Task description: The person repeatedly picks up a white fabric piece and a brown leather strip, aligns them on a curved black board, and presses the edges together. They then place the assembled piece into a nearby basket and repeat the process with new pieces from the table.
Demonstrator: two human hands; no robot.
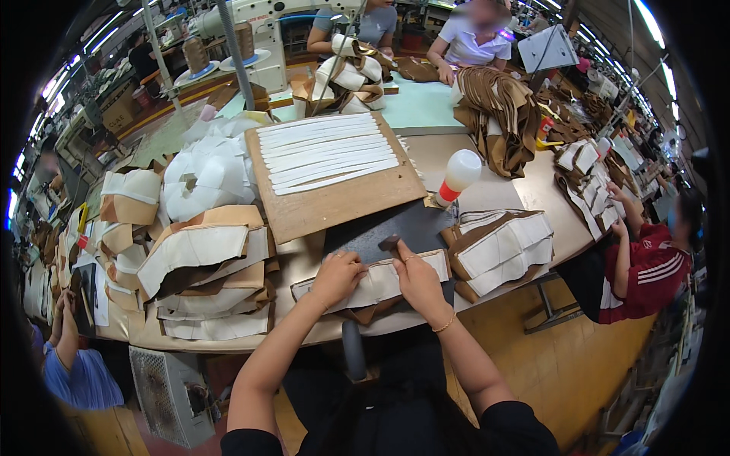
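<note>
A long leather piece (380, 283) with a white lining and brown edges lies in front of me at the table's near edge. My left hand (339, 278) is closed, fingers bent over the piece's far edge, and the fingertips are partly hidden. My right hand (418, 281) rests over the right part of the same piece. Its closed fingers hold a small dark brown block-like tool (388, 243), which sticks out beyond the thumb. A dark flat slab (356, 237) lies under and beyond the piece.
A board (293, 216) with rows of white strips tilts beyond my hands. Stacks of lined leather pieces (201, 254) stand left, and another stack (502, 247) right. A white bottle with a red band (459, 176) stands beyond the slab. Co-workers (646, 262) sit around the table.
</note>
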